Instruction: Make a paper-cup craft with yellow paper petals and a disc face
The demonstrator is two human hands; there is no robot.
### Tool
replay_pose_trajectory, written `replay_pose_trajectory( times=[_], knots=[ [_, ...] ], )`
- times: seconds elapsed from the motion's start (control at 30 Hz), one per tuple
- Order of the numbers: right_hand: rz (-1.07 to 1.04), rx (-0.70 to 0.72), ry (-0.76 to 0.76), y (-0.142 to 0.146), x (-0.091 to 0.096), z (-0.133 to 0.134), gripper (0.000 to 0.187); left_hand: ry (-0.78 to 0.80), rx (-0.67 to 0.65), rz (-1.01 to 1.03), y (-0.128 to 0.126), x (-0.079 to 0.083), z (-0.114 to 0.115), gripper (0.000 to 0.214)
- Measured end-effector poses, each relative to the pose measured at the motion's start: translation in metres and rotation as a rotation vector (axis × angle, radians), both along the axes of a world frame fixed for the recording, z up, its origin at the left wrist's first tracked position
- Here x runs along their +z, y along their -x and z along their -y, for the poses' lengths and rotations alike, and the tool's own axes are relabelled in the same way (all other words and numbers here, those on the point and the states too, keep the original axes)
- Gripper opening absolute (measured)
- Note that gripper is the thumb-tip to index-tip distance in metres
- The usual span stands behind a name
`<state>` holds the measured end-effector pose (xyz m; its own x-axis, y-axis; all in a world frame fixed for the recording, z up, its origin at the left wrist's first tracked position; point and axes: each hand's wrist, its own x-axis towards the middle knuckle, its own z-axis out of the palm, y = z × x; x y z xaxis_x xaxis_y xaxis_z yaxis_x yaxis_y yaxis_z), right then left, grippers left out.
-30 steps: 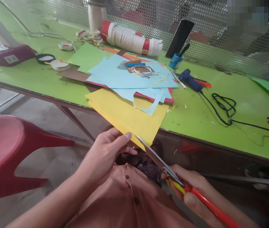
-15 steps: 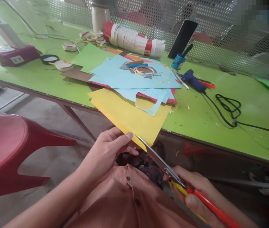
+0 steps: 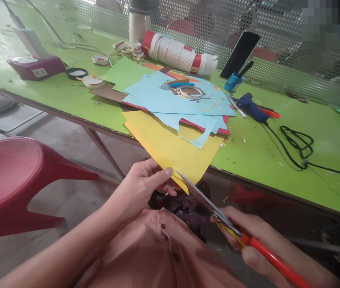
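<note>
Off the near bench (image 3: 262, 156) edge, left hand (image 3: 140, 187) grip pinches the overhanging yellow paper sheet (image 3: 172, 146) by its near corner to steady it vs. the scissors (image 3: 205, 202), w/ right hand (image 3: 258, 244) grip wrapped round their orange handles.

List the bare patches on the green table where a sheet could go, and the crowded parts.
Bare: the near-left strip between the tape rolls and the green table edge; the stretch between the paper pile and the black cord. Crowded: the middle under the pile and the back by the paper cups.
</note>
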<state>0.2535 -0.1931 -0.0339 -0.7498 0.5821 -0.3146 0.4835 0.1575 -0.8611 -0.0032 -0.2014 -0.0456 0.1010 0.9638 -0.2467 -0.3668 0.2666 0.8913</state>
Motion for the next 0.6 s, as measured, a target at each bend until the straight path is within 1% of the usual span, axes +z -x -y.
replay_pose_trajectory(
  times=[0.13, 0.23, 0.47, 0.6],
  knots=[
    [0.098, 0.025, -0.046, 0.003, 0.012, -0.002, 0.058, 0.009, -0.010, -0.019, 0.001, 0.001, 0.000, 0.012],
    [0.131, 0.039, -0.057, 0.004, 0.017, -0.003, 0.059, 0.021, -0.023, -0.006, 0.002, 0.001, 0.000, 0.013],
    [0.064, 0.078, -0.028, 0.005, 0.016, -0.007, 0.053, 0.004, -0.047, 0.036, 0.005, -0.002, 0.000, 0.011],
    [0.070, 0.068, -0.075, 0.003, 0.014, -0.007, 0.054, -0.003, -0.056, 0.034, 0.005, -0.003, -0.001, 0.012]
  ],
)
